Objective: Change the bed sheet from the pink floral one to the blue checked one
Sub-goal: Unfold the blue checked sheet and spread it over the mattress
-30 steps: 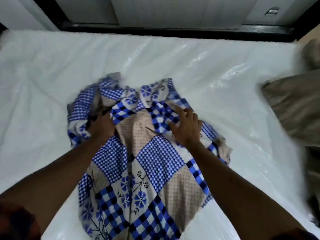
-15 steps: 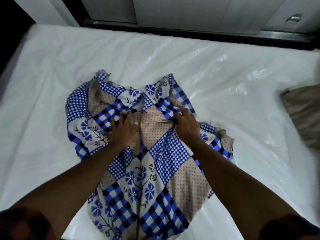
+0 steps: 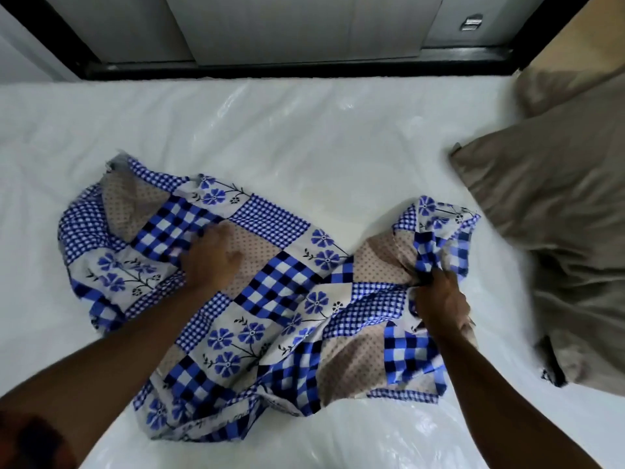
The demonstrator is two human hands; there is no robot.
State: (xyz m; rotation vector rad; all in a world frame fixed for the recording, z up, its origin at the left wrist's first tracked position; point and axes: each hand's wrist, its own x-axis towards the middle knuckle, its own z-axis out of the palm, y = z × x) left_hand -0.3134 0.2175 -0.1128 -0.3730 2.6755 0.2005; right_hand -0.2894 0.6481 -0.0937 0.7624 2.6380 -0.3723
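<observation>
On plastic-covered mattress [image 3: 304,130], blue checked sheet [image 3: 270,286]: left grip [image 3: 209,258] pressing atop, right grip [image 3: 439,299] clenching fold; pillow [image 3: 558,198] beside.

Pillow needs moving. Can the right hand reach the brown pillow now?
Probably, once freed: the right hand grips the blue checked sheet; only bare mattress separates it from the pillow.

Home bedroom
A white plastic-wrapped mattress [image 3: 304,130] fills the view; taupe fabric pillows [image 3: 548,204] lie at its right; a black bed frame [image 3: 304,71] borders pale grey cupboard panels [image 3: 304,25].
</observation>
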